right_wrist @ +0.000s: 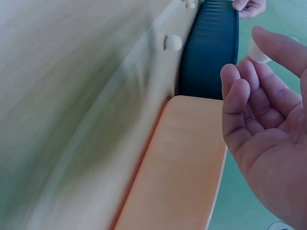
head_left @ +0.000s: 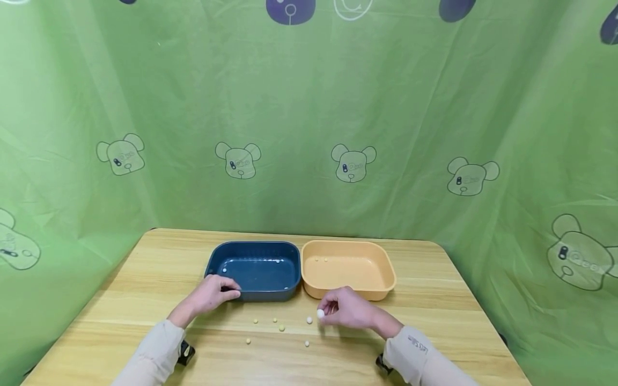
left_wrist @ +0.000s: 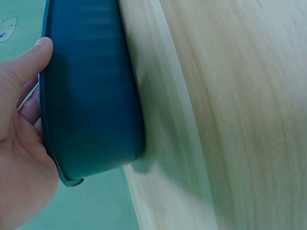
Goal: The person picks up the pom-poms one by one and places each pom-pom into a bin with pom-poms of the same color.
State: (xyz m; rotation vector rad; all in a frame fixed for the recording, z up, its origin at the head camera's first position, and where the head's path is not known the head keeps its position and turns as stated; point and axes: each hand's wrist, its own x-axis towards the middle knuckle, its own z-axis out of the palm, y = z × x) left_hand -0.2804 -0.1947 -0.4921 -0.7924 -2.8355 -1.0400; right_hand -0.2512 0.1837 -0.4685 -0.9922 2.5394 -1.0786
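My right hand (head_left: 348, 308) pinches a small white ball (head_left: 321, 313) between thumb and fingertips, just in front of the orange bin (head_left: 390, 279). In the right wrist view the same white ball (right_wrist: 259, 51) shows beneath the thumb. My left hand (head_left: 212, 292) grips the near left rim of the dark blue bin (head_left: 270, 295), thumb outside and fingers over the edge, as the left wrist view shows. Inside the blue bin lie a few small white balls (head_left: 224, 270). Two tiny yellowish balls (head_left: 325, 260) sit in the orange bin.
On the wooden table (head_left: 434, 343), several small yellow balls (head_left: 282, 327) lie before the blue bin. Two white balls (head_left: 309, 320) lie left of my right hand. Both bins stand side by side. A green curtain (head_left: 299, 107) surrounds the table's back and sides.
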